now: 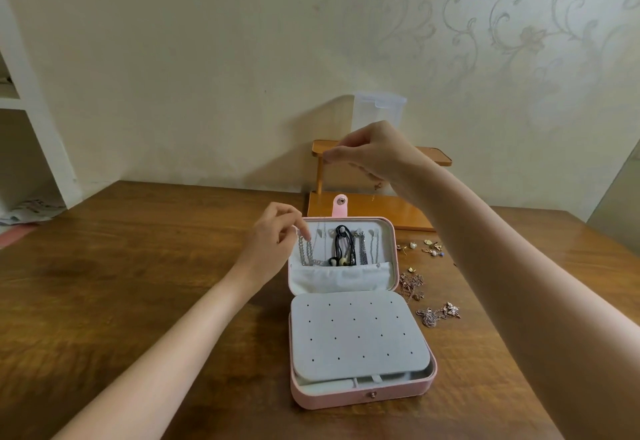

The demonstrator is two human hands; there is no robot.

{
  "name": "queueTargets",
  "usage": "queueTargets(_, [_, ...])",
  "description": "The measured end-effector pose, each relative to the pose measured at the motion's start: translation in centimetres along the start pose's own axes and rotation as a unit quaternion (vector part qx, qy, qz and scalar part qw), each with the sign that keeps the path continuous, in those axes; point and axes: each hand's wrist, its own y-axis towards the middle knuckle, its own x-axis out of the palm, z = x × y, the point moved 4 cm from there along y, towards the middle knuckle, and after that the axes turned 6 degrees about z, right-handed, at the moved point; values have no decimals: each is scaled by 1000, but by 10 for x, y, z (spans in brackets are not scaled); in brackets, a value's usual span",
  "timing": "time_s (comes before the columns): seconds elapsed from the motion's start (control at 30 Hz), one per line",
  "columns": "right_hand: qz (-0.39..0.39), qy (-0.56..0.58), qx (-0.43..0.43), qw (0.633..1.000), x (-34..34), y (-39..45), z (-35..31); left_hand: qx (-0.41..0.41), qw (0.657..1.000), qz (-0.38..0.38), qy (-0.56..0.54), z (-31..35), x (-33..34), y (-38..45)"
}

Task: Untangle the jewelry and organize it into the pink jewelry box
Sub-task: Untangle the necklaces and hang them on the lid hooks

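Clearly the thing in hand is a very fine, pale metal chain (325, 197), so thin that it shows only as a faint line running down from the raised right hand (375, 155) toward the lid of the open pink rectangular jewelry box (360, 398) on the brown wooden table (138, 283). The right hand pinches its top end between thumb and curled fingers, held high above the box. The left hand (277, 235) sits at the lid's upper left corner with fingers bent, fingertips (304, 231) touching or pinching near the hooks where silver link necklaces (306, 252) hang; whether it has the fine chain itself I cannot tell. A chain like this should be nearly weightless, limp and slippery, quick to kink or knot and easy to snap if tugged, so it is best taken by the clasp end and kept lightly taut. Black cord loops (343, 243) already hang in the lid beside the silver ones. Rose-gold tangled chains (438, 313) and small gold earrings (431, 249) lie loose on the table just right of the box, equally snag-prone. The grey perforated earring pad (356, 335) covers the base.
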Motion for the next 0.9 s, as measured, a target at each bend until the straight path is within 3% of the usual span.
queueTargets(0.37, [-6, -24, 12, 1000, 2, 0, 7, 11, 998, 17, -61, 8, -2, -4])
queueTargets(0.6, [-38, -13, -10, 999, 11, -11, 21, -51, 983, -43, -173, 12, 2, 0])
queueTargets(0.9, [-37, -1, -6, 999, 25, -17, 43, -41, 979, -93, -178, 17, 7, 10])
